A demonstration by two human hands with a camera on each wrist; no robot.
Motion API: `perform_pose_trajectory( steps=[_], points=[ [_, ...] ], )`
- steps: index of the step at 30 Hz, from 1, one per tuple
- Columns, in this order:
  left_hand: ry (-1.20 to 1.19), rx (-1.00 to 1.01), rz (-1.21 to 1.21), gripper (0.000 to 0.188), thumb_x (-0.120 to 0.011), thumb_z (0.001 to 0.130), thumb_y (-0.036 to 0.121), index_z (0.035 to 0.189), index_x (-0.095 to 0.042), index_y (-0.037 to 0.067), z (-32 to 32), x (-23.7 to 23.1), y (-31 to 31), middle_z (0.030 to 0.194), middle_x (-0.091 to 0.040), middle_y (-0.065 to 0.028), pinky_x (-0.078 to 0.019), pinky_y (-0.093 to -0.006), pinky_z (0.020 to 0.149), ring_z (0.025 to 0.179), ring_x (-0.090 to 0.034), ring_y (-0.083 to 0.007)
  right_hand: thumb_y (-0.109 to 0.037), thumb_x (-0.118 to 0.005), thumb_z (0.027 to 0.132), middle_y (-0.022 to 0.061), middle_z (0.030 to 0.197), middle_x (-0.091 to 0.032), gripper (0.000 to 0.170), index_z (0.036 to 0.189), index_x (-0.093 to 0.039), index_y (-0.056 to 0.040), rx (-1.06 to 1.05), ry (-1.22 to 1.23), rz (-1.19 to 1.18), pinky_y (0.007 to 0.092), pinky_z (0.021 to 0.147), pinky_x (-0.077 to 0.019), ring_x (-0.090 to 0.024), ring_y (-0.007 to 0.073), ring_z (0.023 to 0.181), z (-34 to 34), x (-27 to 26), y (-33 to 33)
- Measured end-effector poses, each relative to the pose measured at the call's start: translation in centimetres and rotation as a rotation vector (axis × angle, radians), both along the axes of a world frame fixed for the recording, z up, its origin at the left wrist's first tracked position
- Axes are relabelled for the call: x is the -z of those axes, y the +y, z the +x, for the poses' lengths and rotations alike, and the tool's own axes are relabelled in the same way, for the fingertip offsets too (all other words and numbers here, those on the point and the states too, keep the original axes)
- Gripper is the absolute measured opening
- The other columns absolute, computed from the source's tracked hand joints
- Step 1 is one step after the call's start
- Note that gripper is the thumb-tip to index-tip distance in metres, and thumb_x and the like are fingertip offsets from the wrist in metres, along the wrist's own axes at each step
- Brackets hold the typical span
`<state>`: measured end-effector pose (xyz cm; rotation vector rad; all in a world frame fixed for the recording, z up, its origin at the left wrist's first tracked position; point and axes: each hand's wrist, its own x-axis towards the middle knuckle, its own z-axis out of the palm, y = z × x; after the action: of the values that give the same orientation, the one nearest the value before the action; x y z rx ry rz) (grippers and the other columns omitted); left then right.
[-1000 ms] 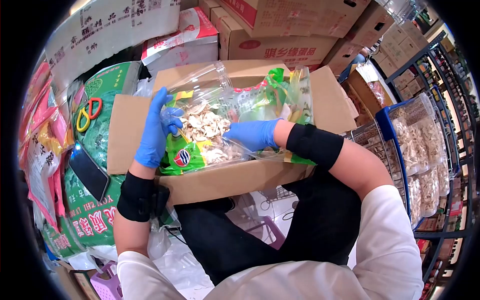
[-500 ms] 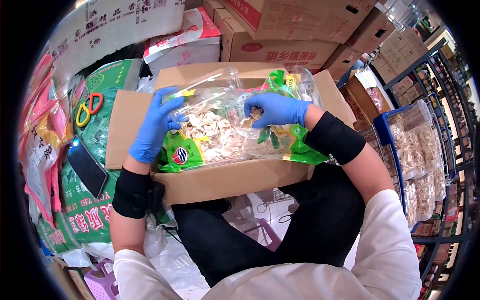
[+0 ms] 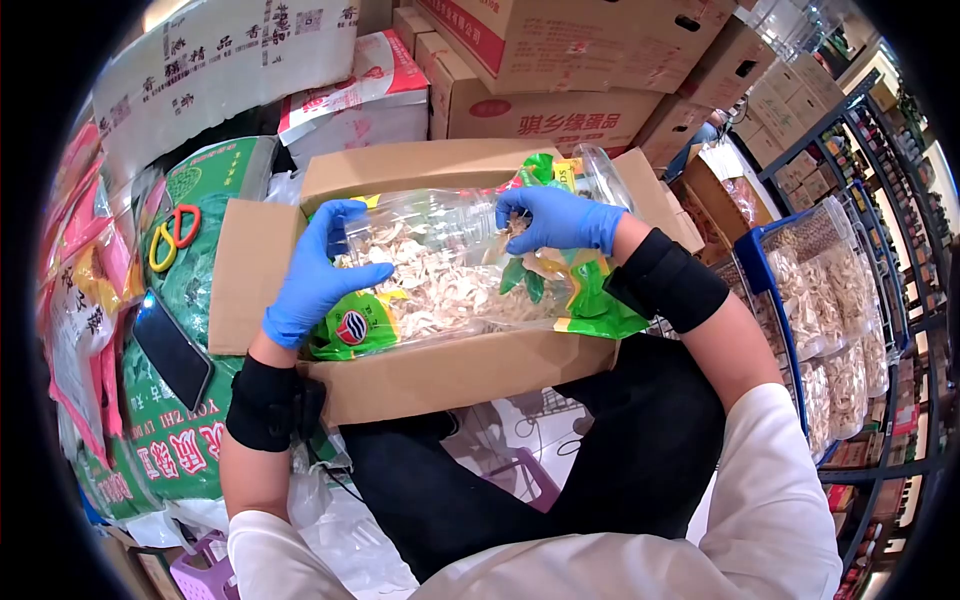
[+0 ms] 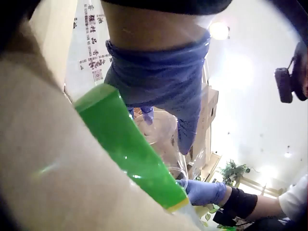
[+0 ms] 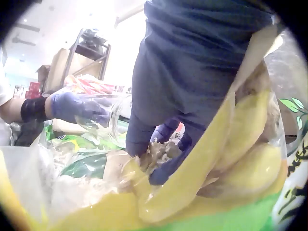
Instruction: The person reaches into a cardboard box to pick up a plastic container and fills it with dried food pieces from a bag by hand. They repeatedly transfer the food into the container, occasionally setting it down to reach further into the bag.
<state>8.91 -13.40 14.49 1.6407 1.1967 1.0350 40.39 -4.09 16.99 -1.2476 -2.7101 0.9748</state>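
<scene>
My blue-gloved left hand (image 3: 325, 265) holds a clear plastic jar (image 3: 455, 212) lying on its side, thumb below and fingers above. The jar's round mouth faces my right hand, as the right wrist view shows its clear rim (image 5: 114, 122). My right hand (image 3: 565, 218), also in a blue glove, pinches a small clump of pale dried slices (image 5: 161, 153) just beside that mouth. Beneath both hands lies a green and clear bag (image 3: 612, 300) with many more dried slices (image 3: 445, 290) inside. The bag rests in an open cardboard box (image 3: 460, 385) across the person's knees.
To the left, orange and yellow-handled scissors (image 3: 172, 238) and a phone (image 3: 172, 348) lie on a green sack (image 3: 175, 440). Cartons (image 3: 545, 115) are stacked behind the box. At right stands a wire cart (image 3: 790, 290) with several clear filled jars (image 3: 835, 345).
My right hand has risen from the slices and moved right, with a clump now pinched. My left hand has lowered the jar, its mouth now toward the right hand.
</scene>
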Motion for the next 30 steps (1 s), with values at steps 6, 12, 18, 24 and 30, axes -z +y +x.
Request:
perform_pose_trajectory(
  steps=[6,12,18,24,30],
  points=[
    [0.095,-0.051,0.061,0.070,-0.085,0.065,0.025,0.124,-0.049,0.008,-0.9,-0.5,0.2,0.120,-0.054,-0.0064,-0.0417,-0.0327,0.092,0.111,-0.052,-0.0184,-0.022,-0.079,0.073,0.0071,0.094,-0.057,0.039,0.103,-0.059,-0.0065,0.067,0.213,-0.111,0.0292,0.069,-0.0522,-0.060,0.0175,0.081,1.1,-0.2,1.0],
    [0.089,-0.003,-0.001,0.075,-0.086,0.065,0.025,0.126,-0.047,0.008,-0.7,0.0,-0.1,0.122,-0.053,-0.0065,-0.0426,-0.0334,0.092,0.116,-0.049,-0.0187,-0.019,-0.078,0.076,0.0000,0.092,-0.054,0.033,0.101,-0.059,-0.0069,0.142,0.294,-0.197,0.0253,0.075,-0.0470,-0.053,0.0095,0.084,0.8,-1.5,0.4],
    [0.062,0.008,-0.069,0.076,-0.086,0.066,0.020,0.128,-0.045,0.008,-0.7,0.0,-0.1,0.125,-0.050,-0.0067,-0.0421,-0.0334,0.095,0.120,-0.046,-0.0182,-0.016,-0.077,0.077,0.0049,0.095,-0.057,0.033,0.101,-0.059,-0.0039,0.109,0.354,-0.111,0.0263,0.069,-0.0533,-0.061,0.0122,0.079,0.9,-1.6,0.7],
    [-0.099,0.079,-0.108,0.081,-0.087,0.065,0.019,0.131,-0.042,0.004,-0.6,-0.1,-0.1,0.125,-0.049,-0.0084,-0.0389,-0.0334,0.100,0.119,-0.047,-0.0208,-0.017,-0.075,0.081,-0.0015,0.093,-0.056,0.027,0.100,-0.058,-0.0073,0.150,0.393,-0.171,0.0234,0.076,-0.0480,-0.054,0.0077,0.086,1.3,-2.3,1.1],
    [-0.136,0.123,-0.221,0.083,-0.086,0.065,0.016,0.134,-0.041,0.004,0.0,-0.6,-0.5,0.127,-0.048,-0.0083,-0.0382,-0.0339,0.101,0.119,-0.047,-0.0210,-0.014,-0.070,0.085,-0.0021,0.094,-0.059,0.025,0.105,-0.056,-0.0092,0.178,0.534,-0.400,0.0211,0.073,-0.0498,-0.057,0.0056,0.082,1.2,-4.1,0.5]
  ],
)
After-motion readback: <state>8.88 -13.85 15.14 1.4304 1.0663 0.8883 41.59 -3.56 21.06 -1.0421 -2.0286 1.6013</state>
